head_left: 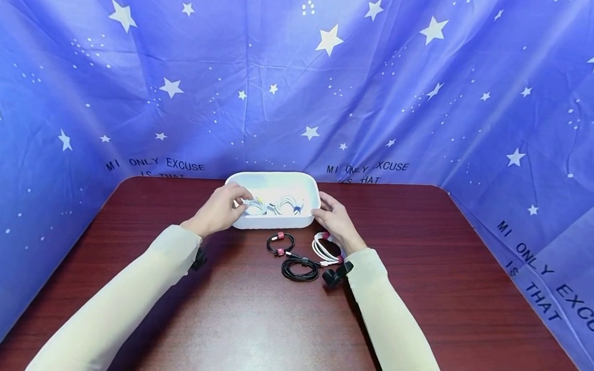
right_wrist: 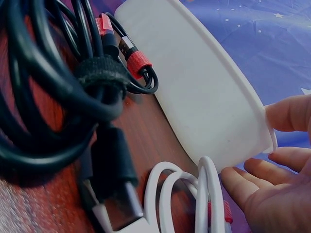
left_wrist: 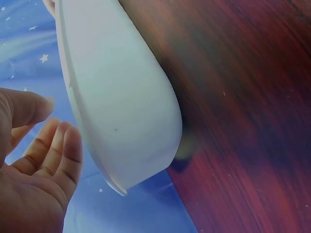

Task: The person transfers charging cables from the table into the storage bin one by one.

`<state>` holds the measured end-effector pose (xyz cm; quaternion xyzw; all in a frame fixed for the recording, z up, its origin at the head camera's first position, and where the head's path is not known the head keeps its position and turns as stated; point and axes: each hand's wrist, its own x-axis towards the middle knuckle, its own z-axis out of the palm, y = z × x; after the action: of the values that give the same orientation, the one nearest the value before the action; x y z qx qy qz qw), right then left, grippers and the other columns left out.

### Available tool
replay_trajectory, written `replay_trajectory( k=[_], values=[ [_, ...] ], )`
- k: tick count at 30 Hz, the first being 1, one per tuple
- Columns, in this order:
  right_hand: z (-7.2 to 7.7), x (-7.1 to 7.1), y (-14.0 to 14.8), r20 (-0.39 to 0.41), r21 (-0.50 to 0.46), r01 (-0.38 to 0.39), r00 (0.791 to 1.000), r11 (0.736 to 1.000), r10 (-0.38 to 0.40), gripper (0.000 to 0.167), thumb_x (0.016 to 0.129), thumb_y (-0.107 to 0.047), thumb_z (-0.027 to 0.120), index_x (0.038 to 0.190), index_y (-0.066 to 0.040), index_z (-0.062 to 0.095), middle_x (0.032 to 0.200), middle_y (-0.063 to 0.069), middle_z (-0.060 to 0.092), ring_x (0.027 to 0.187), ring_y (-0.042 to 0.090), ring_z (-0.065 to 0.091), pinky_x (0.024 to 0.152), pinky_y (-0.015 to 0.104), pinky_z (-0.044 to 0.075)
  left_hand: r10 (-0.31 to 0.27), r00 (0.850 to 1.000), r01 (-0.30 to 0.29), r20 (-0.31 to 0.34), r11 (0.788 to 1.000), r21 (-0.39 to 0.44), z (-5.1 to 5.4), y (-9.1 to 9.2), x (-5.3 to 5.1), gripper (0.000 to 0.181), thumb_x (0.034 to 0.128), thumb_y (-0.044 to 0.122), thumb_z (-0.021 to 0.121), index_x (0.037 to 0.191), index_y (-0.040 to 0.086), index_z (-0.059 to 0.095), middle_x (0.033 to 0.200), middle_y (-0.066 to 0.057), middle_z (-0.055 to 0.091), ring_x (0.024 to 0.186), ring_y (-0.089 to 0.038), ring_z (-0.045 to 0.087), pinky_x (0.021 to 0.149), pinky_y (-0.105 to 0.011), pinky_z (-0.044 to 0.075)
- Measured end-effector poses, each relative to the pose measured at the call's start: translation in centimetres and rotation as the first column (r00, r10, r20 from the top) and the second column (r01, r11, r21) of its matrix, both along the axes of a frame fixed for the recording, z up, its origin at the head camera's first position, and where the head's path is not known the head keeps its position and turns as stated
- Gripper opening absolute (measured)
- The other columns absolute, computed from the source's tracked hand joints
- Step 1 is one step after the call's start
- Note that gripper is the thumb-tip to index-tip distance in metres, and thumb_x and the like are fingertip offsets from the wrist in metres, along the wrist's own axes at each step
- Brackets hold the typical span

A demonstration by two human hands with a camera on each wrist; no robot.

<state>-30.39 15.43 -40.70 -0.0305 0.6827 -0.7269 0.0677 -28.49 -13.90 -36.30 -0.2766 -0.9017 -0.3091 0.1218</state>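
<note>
A white plastic box (head_left: 276, 223) stands at the back of the table. Inside it lie two coiled pale cables: a left coil (head_left: 257, 207) with a bit of yellow and a right coil (head_left: 287, 205) with a dark blue tie. Above the box's left end is my left hand (head_left: 220, 207), fingertips beside the left coil, thumb and fingers apart; nothing shows between them in the left wrist view. My right hand (head_left: 337, 219) holds the right end of the box, thumb (right_wrist: 290, 114) at the rim and the other fingers against the outer wall.
In front of the box lie a small black cable (head_left: 291, 239) with red ties, a larger black cable coil (head_left: 300, 269), and a white cable (head_left: 319, 250) with red ties near my right wrist. A blue star-printed curtain (head_left: 280, 108) hangs around the brown table (head_left: 213, 324).
</note>
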Motion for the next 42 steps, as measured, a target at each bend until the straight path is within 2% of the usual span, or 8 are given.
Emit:
replay_trajectory(
  k=[13,17,22,26,30,33,37,42],
  values=[
    [0.0,0.1,-0.1,0.003,-0.019,0.001,1.0,1.0,-0.001,0.066,0.09,0.007,0.053,0.149,-0.001,0.025,0.146,0.024,0.035,0.132,0.034,0.039,0.105,0.035,0.038,0.039,0.999,-0.033,-0.039,0.989,0.141,-0.2,-0.8,0.8,0.019,0.0823,-0.004,0.063,0.101,-0.002,0.068,0.101,-0.012,0.063,0.084,-0.024,0.062,0.07,-0.035,0.053],
    [-0.2,0.0,-0.1,0.001,-0.016,-0.004,1.0,1.0,0.004,0.067,0.089,0.006,0.053,0.149,-0.001,0.025,0.147,0.024,0.035,0.131,0.033,0.04,0.105,0.034,0.038,0.069,0.996,-0.057,-0.062,0.982,0.182,-0.5,-0.9,1.0,0.019,0.0813,-0.004,0.065,0.1,0.0,0.068,0.098,-0.011,0.064,0.084,-0.024,0.062,0.068,-0.035,0.053],
    [-0.3,0.0,-0.1,0.008,-0.019,-0.004,1.0,1.0,0.004,0.067,0.089,0.006,0.053,0.149,-0.001,0.024,0.148,0.022,0.034,0.132,0.032,0.04,0.104,0.033,0.039,0.133,0.99,-0.117,-0.05,0.963,0.244,-1.0,-0.9,1.3,0.021,0.0808,-0.003,0.067,0.101,0.001,0.068,0.098,-0.011,0.065,0.084,-0.024,0.062,0.069,-0.036,0.053],
    [-0.2,0.0,0.0,0.005,-0.018,-0.01,1.0,1.0,0.01,0.067,0.089,0.007,0.053,0.149,-0.001,0.024,0.148,0.022,0.034,0.132,0.032,0.04,0.104,0.033,0.039,0.209,0.978,-0.202,0.01,0.925,0.322,-1.3,-0.8,1.4,0.024,0.0808,-0.003,0.067,0.104,0.0,0.067,0.098,-0.015,0.064,0.086,-0.027,0.063,0.073,-0.04,0.053],
    [-0.1,0.0,0.0,-0.001,-0.022,-0.016,1.0,1.0,0.016,0.066,0.09,0.007,0.052,0.149,-0.001,0.024,0.147,0.023,0.035,0.132,0.033,0.04,0.105,0.035,0.038,0.272,0.958,-0.284,0.087,0.872,0.399,-1.5,-1.0,1.5,0.024,0.0811,-0.002,0.067,0.105,-0.001,0.066,0.098,-0.017,0.065,0.086,-0.028,0.062,0.078,-0.043,0.05],
    [0.0,0.0,-0.1,0.0,-0.022,-0.016,1.0,1.0,0.016,0.066,0.09,0.008,0.052,0.149,-0.001,0.025,0.147,0.023,0.035,0.132,0.033,0.039,0.105,0.035,0.038,0.311,0.942,-0.334,0.125,0.842,0.423,-1.7,-1.3,1.6,0.023,0.0818,-0.001,0.067,0.105,-0.001,0.067,0.099,-0.018,0.066,0.089,-0.029,0.06,0.082,-0.045,0.049],
    [0.1,0.0,-0.1,0.001,-0.025,-0.013,1.0,1.0,0.013,0.066,0.089,0.008,0.052,0.149,0.0,0.025,0.147,0.024,0.034,0.132,0.033,0.039,0.105,0.035,0.038,0.341,0.924,-0.381,0.172,0.802,0.459,-2.1,-1.6,1.6,0.025,0.0824,0.0,0.067,0.107,-0.003,0.066,0.102,-0.022,0.066,0.095,-0.031,0.059,0.085,-0.045,0.048],
    [0.0,0.0,-0.1,0.001,-0.028,-0.019,1.0,0.999,0.019,0.066,0.09,0.007,0.052,0.149,0.0,0.024,0.148,0.023,0.033,0.133,0.033,0.038,0.106,0.035,0.037,0.344,0.904,-0.427,0.254,0.741,0.518,-2.6,-1.8,1.6,0.031,0.0814,-0.002,0.068,0.111,-0.006,0.063,0.106,-0.024,0.064,0.097,-0.032,0.058,0.083,-0.036,0.047]
  ],
)
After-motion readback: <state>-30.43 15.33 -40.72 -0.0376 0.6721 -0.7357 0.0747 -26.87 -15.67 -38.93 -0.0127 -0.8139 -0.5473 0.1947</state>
